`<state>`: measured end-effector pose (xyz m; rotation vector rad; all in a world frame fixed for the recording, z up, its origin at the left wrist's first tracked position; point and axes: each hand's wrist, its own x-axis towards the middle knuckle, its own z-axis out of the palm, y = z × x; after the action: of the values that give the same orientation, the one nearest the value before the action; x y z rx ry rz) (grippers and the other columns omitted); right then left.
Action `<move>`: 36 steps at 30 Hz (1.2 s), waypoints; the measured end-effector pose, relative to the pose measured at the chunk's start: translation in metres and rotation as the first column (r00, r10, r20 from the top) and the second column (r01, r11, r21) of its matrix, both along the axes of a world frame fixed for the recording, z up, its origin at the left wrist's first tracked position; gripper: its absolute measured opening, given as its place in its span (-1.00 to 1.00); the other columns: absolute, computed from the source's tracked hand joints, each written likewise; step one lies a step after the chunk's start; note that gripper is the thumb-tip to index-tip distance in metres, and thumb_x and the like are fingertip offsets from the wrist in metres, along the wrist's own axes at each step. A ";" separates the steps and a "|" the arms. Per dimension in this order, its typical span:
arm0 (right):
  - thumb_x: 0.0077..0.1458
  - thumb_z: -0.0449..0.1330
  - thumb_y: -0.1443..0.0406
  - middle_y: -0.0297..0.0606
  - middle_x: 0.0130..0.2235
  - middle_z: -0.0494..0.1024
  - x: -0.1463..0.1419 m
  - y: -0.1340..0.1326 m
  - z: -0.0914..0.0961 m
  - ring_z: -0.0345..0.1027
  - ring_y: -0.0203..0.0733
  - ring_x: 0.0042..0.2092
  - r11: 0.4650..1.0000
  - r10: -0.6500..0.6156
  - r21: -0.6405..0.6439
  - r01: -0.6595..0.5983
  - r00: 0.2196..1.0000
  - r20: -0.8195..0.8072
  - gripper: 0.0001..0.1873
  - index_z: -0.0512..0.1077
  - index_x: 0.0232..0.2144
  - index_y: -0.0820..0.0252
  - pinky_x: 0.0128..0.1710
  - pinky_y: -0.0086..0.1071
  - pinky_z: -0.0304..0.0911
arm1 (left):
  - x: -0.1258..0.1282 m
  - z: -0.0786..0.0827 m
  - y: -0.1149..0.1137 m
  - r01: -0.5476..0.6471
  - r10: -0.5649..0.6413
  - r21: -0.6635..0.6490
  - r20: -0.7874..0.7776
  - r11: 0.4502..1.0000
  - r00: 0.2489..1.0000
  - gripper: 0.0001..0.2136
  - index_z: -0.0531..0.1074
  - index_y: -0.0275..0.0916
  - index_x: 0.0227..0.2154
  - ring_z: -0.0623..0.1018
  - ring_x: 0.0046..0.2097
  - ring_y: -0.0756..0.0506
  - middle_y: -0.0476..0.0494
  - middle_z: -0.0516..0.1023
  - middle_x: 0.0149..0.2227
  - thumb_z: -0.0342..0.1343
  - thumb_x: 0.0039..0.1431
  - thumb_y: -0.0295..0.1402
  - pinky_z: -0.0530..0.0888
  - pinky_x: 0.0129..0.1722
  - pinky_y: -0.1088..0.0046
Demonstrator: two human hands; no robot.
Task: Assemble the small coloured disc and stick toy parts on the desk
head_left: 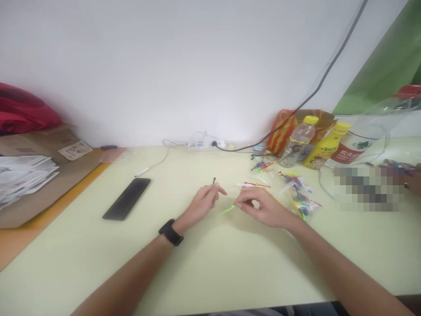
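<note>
The left hand, with a black watch on its wrist, rests near the middle of the pale yellow-green counter. Its thumb and forefinger are closed in a pinch on a small dark pin-like piece. This piece stands up out of the fingertips toward 12 o'clock, and the other fingers are curled in.

At 3 o'clock from it, near but apart, the right hand is also pinched closed, on a thin bright green plastic strip. The free end of the strip points toward 9 o'clock and lies low over the counter, between the 2 hands.

I judge both pieces to be very light. The strip looks thin and flexible, so it probably bends when it is held far from its free end. A hold with the fingertips only, close to the tip, seems better. The dark piece is tiny and looks smooth, so it could slip out easily. What it is exactly, I cannot tell.

At 2 o'clock from the right hand lie clear plastic bags of small coloured pieces. Behind them, at 1 o'clock, stands a clear bottle with a yellow cap. At 9 o'clock from the left hand lies a flat black rectangular device. At the far 3 o'clock edge a hand of another person shows.
</note>
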<state>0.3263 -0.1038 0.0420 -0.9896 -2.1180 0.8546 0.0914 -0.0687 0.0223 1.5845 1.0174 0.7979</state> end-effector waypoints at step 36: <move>0.25 0.19 0.38 -0.28 -0.17 0.64 -0.026 -0.012 -0.021 0.38 -0.26 -0.34 0.999 0.029 -0.044 -0.030 0.999 -0.029 -0.71 0.53 0.00 0.08 -0.32 -0.40 0.23 | 0.012 0.017 -0.023 0.242 -0.223 -0.367 0.094 0.898 0.970 -0.35 0.22 -0.08 0.26 0.34 -0.36 -0.05 -0.10 0.51 -0.24 -0.28 0.36 0.25 0.18 -0.40 0.43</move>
<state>0.3006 -0.1163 0.0208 -0.9656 -2.1026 0.9288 0.1034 -0.0920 0.0393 1.3145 0.8634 0.4420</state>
